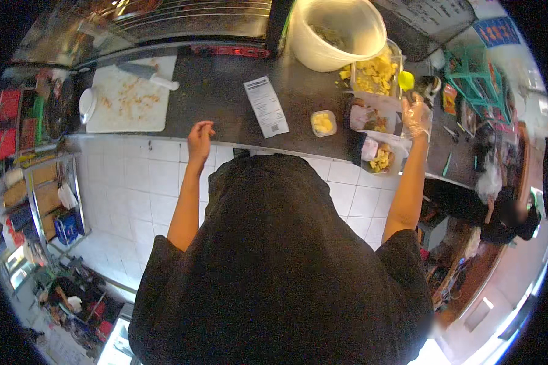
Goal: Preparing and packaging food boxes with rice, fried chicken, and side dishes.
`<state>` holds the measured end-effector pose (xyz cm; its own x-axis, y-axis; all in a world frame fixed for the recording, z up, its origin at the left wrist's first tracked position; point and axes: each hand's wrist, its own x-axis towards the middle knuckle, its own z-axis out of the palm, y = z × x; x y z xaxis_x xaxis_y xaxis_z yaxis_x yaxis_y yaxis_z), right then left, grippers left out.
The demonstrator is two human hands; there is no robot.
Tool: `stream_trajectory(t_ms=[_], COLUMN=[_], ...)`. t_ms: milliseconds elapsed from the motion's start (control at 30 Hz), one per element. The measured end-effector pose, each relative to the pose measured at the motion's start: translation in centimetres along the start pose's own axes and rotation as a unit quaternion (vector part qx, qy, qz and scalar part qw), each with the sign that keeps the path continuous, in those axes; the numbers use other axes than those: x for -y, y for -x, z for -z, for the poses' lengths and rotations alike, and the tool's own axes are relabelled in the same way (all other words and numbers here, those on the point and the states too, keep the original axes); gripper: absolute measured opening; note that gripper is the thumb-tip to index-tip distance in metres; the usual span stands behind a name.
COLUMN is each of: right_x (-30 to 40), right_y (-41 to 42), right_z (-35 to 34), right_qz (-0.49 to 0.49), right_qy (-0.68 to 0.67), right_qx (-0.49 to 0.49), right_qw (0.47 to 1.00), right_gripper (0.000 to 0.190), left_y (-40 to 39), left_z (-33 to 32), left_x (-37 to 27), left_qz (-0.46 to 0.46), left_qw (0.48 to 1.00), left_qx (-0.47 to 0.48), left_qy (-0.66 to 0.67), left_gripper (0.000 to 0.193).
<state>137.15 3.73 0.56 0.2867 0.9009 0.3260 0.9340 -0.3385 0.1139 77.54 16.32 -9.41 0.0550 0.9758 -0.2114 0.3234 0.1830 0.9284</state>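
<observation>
My left hand (200,142) is bare and hovers over the counter's front edge, fingers loosely bent and holding nothing. My right hand (415,117), in a clear plastic glove, is at the right side of the food containers, its fingers apart with nothing visible between them. Just beyond its fingertips is a round yellow-green object (406,80), too blurred to name. Beside the hand stand an open clear container with mixed food (375,119) and another (381,157) near the edge. Behind them, a larger clear tub holds yellow food pieces (374,73). A small tub of pale yellow food (323,123) sits to their left.
A printed paper slip (266,107) lies mid-counter. Leftward, a white cutting board (132,109) bears crumbs, a knife (148,76) and a white dish (87,105). A large white bucket (333,50) stands behind. Teal baskets (479,84) are at right; another person (511,219) is beyond.
</observation>
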Motion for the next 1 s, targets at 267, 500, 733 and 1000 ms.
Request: stream_trajectory(t_ms=[267, 500, 733, 1000], right_x=[9.7, 5.6, 8.4, 1.4], right_y=[17.0, 23.1, 19.2, 21.7], right_z=[-4.0, -10.0, -3.4, -9.3], right_qz=[-0.351, -0.481, -0.437, -0.405], right_qy=[0.022, -0.001, 0.001, -0.006], right_qx=[-0.176, 0.147, 0.058, 0.109], right_qw=[0.919, 0.864, 0.898, 0.908], right_gripper=[0.048, 0.06, 0.054, 0.049], left_y=[2.0, 0.6, -1.3, -1.2], left_z=[1.1, -0.4, -0.9, -5.8], left_x=[1.6, 0.5, 2.0, -1.1], left_qz=[0.054, -0.021, 0.011, -0.03], left_qw=[0.998, 0.991, 0.991, 0.983], left_qx=[-0.013, 0.128, 0.136, 0.176], left_qy=[-0.025, -0.025, -0.012, -0.033], left_gripper=[0.018, 0.018, 0.019, 0.022])
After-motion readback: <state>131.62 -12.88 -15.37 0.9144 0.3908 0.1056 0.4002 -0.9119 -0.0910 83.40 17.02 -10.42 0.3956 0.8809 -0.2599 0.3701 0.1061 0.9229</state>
